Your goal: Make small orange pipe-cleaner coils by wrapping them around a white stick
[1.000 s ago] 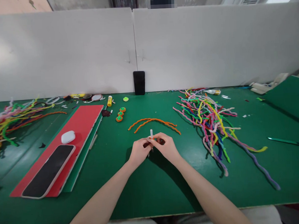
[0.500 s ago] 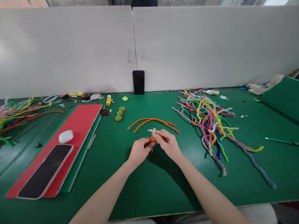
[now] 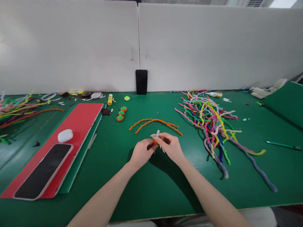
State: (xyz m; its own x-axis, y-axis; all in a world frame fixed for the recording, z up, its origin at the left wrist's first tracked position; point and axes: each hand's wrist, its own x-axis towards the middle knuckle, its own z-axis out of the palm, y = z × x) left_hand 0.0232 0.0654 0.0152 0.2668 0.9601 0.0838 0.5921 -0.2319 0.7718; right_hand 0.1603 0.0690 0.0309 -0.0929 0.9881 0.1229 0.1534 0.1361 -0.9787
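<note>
On a green surface (image 3: 150,194) backed by white dividers, the left hand (image 3: 140,153) and right hand (image 3: 171,147) meet. Their fingers pinch a small orange fuzzy coil on a white stick (image 3: 155,140) from both sides, steadying it, with two twisted orange pipe cleaners (image 3: 154,121) lying just beyond.

Matt green surface (image 3: 155,193), smooth, mat-like; red board (image 3: 83,118) near its left edge is smooth with a faint sheen, the phone (image 3: 43,171) on it has a glossy black face, and the white case (image 3: 65,135) beside it is glossy plastic. Fuzzy matt chenille: the stems (image 3: 212,121) toward the right edge and the orange twisted pair (image 3: 154,121) mid-surface. The white stick (image 3: 157,133) looks like smooth plastic, the orange tuft (image 3: 155,141) on it fuzzy; back panels (image 3: 63,47) are matt white.
</note>
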